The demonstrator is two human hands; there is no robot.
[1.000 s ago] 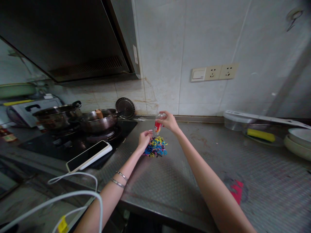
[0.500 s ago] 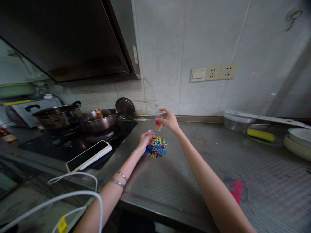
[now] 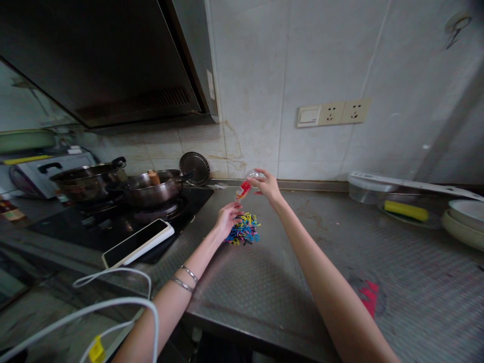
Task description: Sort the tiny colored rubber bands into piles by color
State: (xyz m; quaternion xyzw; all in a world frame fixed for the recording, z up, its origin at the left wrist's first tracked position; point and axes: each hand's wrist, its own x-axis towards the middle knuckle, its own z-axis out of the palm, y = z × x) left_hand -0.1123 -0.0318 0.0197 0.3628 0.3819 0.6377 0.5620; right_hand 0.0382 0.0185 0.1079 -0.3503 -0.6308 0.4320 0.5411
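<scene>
My right hand (image 3: 267,184) grips a small clear plastic bottle (image 3: 247,185) with red on its lower part. The bottle leans, its lower end pointing down and left toward my other hand. My left hand (image 3: 227,218) is just below it, fingers bent together at the left edge of a pile of small bands (image 3: 246,231) in blue, yellow, black and pink. What the left fingertips pinch, if anything, is too small to make out. The pile lies on the metal countertop (image 3: 276,272), partly hidden by the left hand.
To the left, a phone (image 3: 138,243) with a white cable (image 3: 113,302) lies by the black stove (image 3: 204,199). A pan (image 3: 155,189) and a pot (image 3: 86,181) stand on it. At right are a yellow sponge (image 3: 406,210), bowls (image 3: 465,224) and a red patch (image 3: 369,297).
The bottle has gone from nearly upright to tilted, its lower end swinging left toward my left hand. My right hand has turned with it. The left fingers have shifted slightly; the pile looks unchanged.
</scene>
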